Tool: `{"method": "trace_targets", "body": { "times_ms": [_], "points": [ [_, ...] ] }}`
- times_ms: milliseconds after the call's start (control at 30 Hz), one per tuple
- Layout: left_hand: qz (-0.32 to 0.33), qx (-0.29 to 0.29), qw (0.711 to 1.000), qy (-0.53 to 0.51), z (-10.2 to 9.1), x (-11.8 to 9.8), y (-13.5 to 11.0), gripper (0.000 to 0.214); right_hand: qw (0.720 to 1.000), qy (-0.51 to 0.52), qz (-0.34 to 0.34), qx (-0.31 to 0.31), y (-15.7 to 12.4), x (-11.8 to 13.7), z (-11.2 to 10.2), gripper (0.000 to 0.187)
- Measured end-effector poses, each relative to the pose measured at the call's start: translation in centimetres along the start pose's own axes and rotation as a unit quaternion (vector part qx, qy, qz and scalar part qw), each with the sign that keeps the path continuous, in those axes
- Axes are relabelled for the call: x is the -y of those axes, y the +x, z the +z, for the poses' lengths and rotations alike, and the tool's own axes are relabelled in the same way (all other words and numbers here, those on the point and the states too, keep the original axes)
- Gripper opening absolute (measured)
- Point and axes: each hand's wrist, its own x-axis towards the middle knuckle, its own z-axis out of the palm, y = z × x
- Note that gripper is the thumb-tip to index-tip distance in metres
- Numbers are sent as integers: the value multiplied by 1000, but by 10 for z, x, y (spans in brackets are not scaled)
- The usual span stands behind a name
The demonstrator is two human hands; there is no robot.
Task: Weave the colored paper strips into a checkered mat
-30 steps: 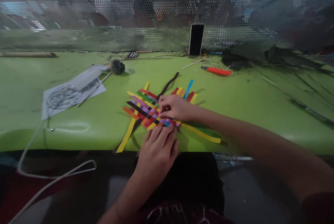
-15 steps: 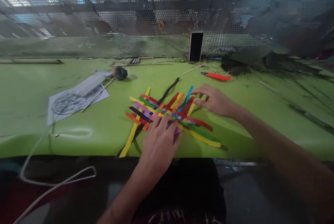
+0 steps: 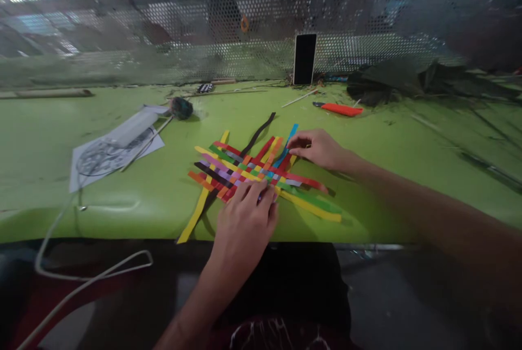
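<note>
Colourful flat strips lie interlaced in a woven mat (image 3: 236, 168), with loose ends sticking out around it. My left hand (image 3: 247, 214) rests on the mat's near side, fingers apart and bent, their tips pressing on the strips and covering that part. At the mat's far right, my right hand (image 3: 316, 149) has thumb and forefinger closed at a blue strip (image 3: 292, 132). A dark strip (image 3: 259, 132) reaches away from the far side. Yellow and green ends (image 3: 314, 206) extend to the right, and a long yellow end (image 3: 196, 217) points towards the table's front edge.
Beyond the mat lie a red-handled knife (image 3: 340, 109) and a thin stick (image 3: 299, 98). A phone (image 3: 305, 59) leans upright against the perforated metal screen (image 3: 163, 40). Printed paper (image 3: 93, 162) and a dark ball (image 3: 181, 108) are left; dark leaves (image 3: 383, 83) lie right.
My right hand has moved slightly left to the blue strip, and its fingertips have come together. My left hand stays on the mat. The whole view has shifted a little.
</note>
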Motion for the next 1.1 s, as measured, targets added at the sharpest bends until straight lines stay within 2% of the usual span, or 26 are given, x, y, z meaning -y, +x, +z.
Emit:
{"method": "trace_targets", "body": {
  "times_ms": [100, 167, 267, 567, 833, 967, 1100],
  "points": [
    [25, -8, 997, -72, -5, 4, -17, 33, 1000, -9, 5, -14, 0, -4, 2, 15],
    [27, -18, 997, -75, -7, 7, -26, 34, 1000, -16, -7, -19, 0, -5, 2, 13],
    [46, 4, 997, -62, -6, 9, -31, 35, 999, -31, -29, -26, -2, -4, 1, 14],
    [76, 30, 996, -39, -3, 15, -29, 38, 996, -46, -55, -50, -10, -1, 1, 13],
    [66, 14, 996, -65, -4, 18, -24, 39, 999, -23, -39, -25, -3, -5, 4, 12],
    [54, 22, 996, -60, -5, 15, -20, 36, 999, -7, -18, -49, 4, -11, 7, 12],
    [69, 15, 996, -45, -2, 14, -20, 35, 996, -50, -16, -68, 5, -9, 12, 13]
  ]
}}
